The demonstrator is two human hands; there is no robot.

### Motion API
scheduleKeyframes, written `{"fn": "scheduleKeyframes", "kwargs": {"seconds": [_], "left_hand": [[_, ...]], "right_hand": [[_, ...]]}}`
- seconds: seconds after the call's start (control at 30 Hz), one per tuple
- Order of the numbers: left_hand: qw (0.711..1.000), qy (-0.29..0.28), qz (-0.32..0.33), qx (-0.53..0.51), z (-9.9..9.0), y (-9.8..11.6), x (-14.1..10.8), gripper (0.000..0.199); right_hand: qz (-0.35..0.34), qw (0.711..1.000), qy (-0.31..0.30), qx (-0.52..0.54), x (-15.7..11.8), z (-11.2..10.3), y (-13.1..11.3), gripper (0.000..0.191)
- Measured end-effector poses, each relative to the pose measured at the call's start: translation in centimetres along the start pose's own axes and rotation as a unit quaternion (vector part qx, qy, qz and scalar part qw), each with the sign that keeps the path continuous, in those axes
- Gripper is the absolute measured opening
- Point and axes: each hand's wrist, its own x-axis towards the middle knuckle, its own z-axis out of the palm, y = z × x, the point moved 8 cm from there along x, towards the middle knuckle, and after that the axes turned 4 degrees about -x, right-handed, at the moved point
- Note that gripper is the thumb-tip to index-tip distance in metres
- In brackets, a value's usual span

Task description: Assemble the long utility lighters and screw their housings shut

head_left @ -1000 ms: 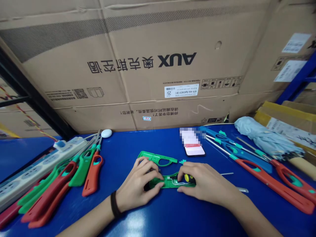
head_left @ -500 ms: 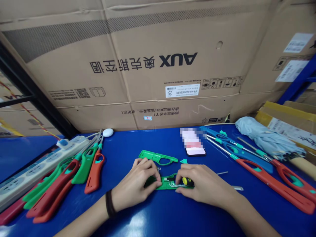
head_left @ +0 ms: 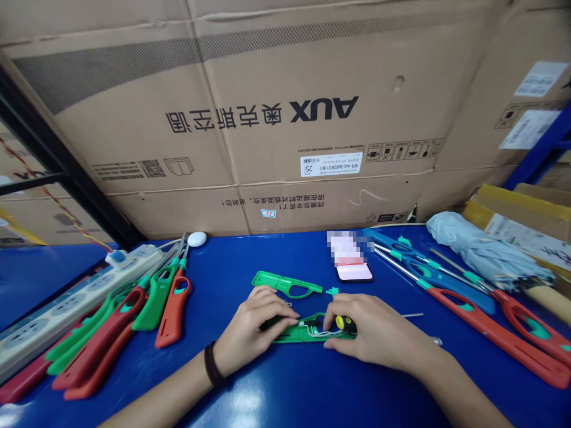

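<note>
A green lighter half-shell (head_left: 292, 337) with white wires and a dark part inside lies at the front centre of the blue table. My left hand (head_left: 254, 321) pinches its left end, thumb and fingers nearly together. Over its right end my right hand (head_left: 368, 327) is closed, holding the shell and a screwdriver with a yellow and black handle (head_left: 346, 324). Behind my hands lies an empty green half-shell (head_left: 288, 285). Beside that one is a small teal piece (head_left: 332, 290). A small metal piece (head_left: 288, 303) sits near my left fingertips.
Red and green lighters (head_left: 173, 312) and a white power strip (head_left: 80, 291) lie at the left. A phone (head_left: 354, 272) is behind my right hand. Red and blue lighters (head_left: 486, 333) and a folded umbrella (head_left: 482, 246) lie right. A large cardboard box (head_left: 267, 148) stands behind.
My left fingers have shifted slightly right and drawn closer together on the shell. The shell and my right hand have moved a little to the right.
</note>
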Motion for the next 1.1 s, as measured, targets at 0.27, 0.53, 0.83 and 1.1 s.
{"fn": "scheduleKeyframes", "kwargs": {"seconds": [0.27, 0.53, 0.83, 1.1], "left_hand": [[0.998, -0.051, 0.033, 0.009, 0.8, 0.7, -0.2, 0.022], [0.995, -0.058, 0.078, 0.037, 1.1, 1.8, -0.5, 0.021], [0.993, -0.078, 0.072, 0.048, 1.4, 1.5, -0.7, 0.023], [0.993, -0.066, 0.087, 0.047, 1.3, 1.7, -0.6, 0.024]], "right_hand": [[-0.004, 1.0, -0.001, 0.023, 0.0, 0.0, 0.0, 0.011], [-0.008, 1.0, 0.0, 0.002, 0.0, -0.2, -0.3, 0.008], [0.005, 0.999, -0.002, -0.033, -0.1, -0.7, -0.3, 0.015], [0.01, 0.998, -0.002, -0.059, -0.2, -0.3, -0.4, 0.016]]}}
